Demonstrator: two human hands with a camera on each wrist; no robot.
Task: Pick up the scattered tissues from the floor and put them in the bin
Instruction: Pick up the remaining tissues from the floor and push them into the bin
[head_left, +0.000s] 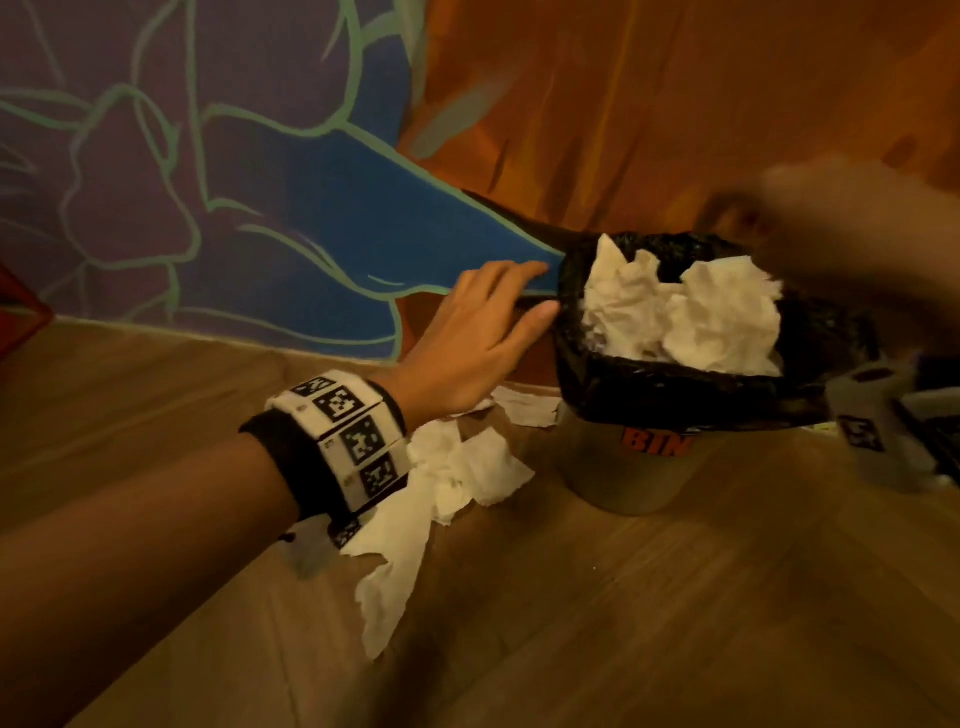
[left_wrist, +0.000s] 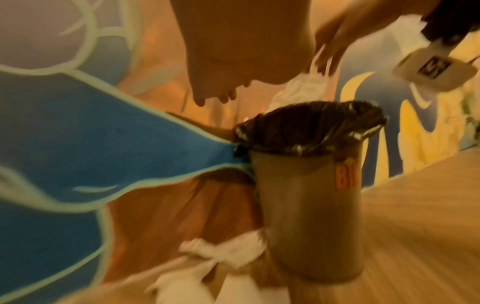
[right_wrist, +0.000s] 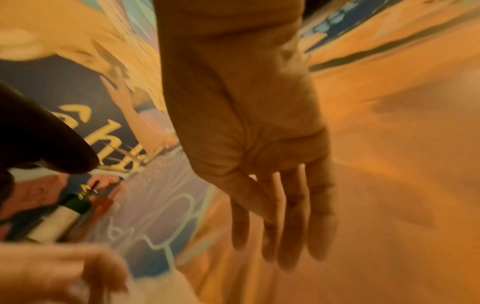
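Wood-plank floor (head_left: 675, 623) meets a wall painted with blue, purple and orange shapes outlined in pale green (head_left: 234, 208). A grey bin (head_left: 628, 478) stands on the floor close to that wall, marked with orange letters and fitted with a black liner (head_left: 691, 395) folded over its rim.

Bin contents: crumpled white tissues in the bin (head_left: 691, 317) fill the liner opening up to rim level.

Floor contents: loose tissues on the floor (head_left: 441, 499) lie just left of the bin base, below my left wrist. One long strip trails toward me; a smaller piece (head_left: 524, 408) lies against the bin base.

My left hand (head_left: 467, 343) is beside the left edge of the liner, fingers extended and relaxed, fingertips close to the rim. It holds nothing.

My right hand (right_wrist: 249, 127) is above the right side of the bin and is motion-blurred in the head view. The right wrist view shows its fingers straight, close together and empty.
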